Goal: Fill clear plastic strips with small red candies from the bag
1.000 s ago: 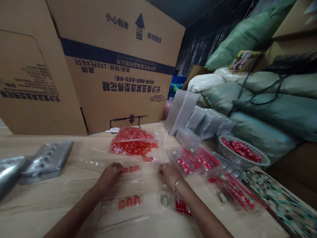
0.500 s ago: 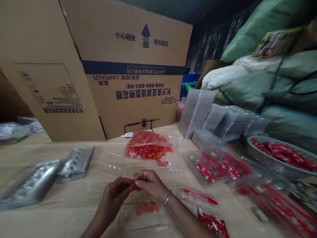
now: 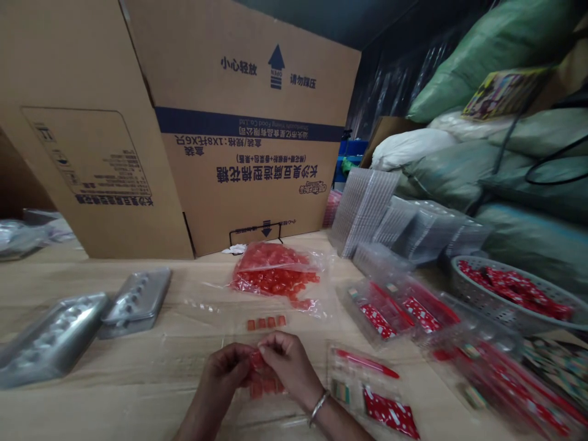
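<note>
Both hands meet low over the wooden table [image 3: 138,373], the left hand [image 3: 227,370] and right hand [image 3: 287,364] curled knuckles-up, fingertips pinching small red pieces [image 3: 261,383] between them, just before the clear tray's red row [image 3: 266,322].

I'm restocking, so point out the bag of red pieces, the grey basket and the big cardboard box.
bag of red pieces [image 3: 275,275], head view, middle of the clear bag.
grey basket [image 3: 487,303], head view, front wall.
cardboard box [image 3: 257,141], head view, printed front face.
</note>
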A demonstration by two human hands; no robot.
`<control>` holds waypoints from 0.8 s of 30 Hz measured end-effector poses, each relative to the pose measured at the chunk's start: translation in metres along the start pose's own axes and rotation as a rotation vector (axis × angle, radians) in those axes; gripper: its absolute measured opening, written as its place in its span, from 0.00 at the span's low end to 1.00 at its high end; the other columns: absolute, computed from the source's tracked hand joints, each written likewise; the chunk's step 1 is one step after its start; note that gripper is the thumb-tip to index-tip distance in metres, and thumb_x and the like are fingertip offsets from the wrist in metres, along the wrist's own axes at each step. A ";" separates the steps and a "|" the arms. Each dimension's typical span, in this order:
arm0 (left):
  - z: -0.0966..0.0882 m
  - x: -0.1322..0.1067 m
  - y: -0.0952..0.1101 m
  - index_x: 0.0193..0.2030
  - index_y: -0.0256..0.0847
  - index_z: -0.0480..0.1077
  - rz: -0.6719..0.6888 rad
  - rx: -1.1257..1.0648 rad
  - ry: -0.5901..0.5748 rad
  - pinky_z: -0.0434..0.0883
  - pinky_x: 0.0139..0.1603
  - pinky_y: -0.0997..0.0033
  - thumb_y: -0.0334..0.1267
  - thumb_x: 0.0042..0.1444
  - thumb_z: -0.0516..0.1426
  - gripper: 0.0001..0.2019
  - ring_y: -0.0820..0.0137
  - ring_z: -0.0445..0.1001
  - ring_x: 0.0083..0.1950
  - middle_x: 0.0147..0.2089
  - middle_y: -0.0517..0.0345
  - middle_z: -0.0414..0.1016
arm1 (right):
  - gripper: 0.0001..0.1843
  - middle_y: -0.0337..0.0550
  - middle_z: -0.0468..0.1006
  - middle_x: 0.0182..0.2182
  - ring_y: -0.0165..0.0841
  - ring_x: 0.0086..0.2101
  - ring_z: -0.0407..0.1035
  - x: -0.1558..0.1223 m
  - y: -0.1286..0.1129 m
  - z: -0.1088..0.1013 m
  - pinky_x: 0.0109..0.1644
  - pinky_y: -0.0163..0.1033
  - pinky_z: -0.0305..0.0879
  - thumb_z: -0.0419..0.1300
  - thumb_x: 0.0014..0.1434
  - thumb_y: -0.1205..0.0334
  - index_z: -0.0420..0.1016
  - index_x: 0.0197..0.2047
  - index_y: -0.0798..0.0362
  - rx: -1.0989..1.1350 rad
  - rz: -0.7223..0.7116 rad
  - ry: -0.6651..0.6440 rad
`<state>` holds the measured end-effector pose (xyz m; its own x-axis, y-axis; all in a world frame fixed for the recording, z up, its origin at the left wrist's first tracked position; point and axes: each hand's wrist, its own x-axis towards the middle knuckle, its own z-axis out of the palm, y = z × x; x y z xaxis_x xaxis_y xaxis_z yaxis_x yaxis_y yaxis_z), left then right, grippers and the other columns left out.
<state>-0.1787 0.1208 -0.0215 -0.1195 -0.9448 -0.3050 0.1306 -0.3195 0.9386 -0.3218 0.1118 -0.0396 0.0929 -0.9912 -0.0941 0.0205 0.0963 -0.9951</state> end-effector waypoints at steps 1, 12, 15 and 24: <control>0.002 -0.002 -0.001 0.25 0.39 0.77 -0.016 -0.037 0.007 0.66 0.28 0.77 0.49 0.27 0.69 0.18 0.75 0.69 0.24 0.23 0.60 0.75 | 0.13 0.39 0.72 0.22 0.30 0.25 0.65 -0.003 -0.001 -0.001 0.31 0.35 0.61 0.61 0.46 0.53 0.73 0.26 0.56 -0.058 -0.052 0.018; 0.011 -0.023 0.004 0.30 0.41 0.79 0.099 -0.002 -0.108 0.67 0.30 0.78 0.52 0.37 0.68 0.17 0.75 0.69 0.27 0.26 0.57 0.78 | 0.13 0.38 0.72 0.23 0.27 0.24 0.65 -0.028 -0.008 -0.019 0.30 0.33 0.59 0.60 0.44 0.57 0.73 0.31 0.58 0.154 0.089 -0.150; 0.018 -0.029 0.005 0.30 0.41 0.79 0.102 -0.036 -0.126 0.70 0.35 0.76 0.50 0.36 0.69 0.17 0.72 0.73 0.31 0.29 0.56 0.79 | 0.13 0.37 0.72 0.25 0.26 0.26 0.64 -0.033 -0.007 -0.022 0.32 0.33 0.59 0.62 0.45 0.58 0.74 0.33 0.58 0.114 0.006 -0.147; 0.029 -0.032 -0.005 0.25 0.38 0.75 0.159 -0.063 -0.088 0.69 0.33 0.79 0.44 0.34 0.70 0.15 0.74 0.73 0.29 0.25 0.58 0.78 | 0.06 0.40 0.72 0.30 0.28 0.33 0.67 -0.053 -0.032 -0.038 0.37 0.31 0.63 0.58 0.55 0.68 0.76 0.36 0.55 -0.406 -0.427 -0.143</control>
<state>-0.2036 0.1543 -0.0115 -0.1773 -0.9748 -0.1357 0.2161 -0.1731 0.9609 -0.3653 0.1577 -0.0043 0.2935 -0.9101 0.2925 -0.2932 -0.3769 -0.8786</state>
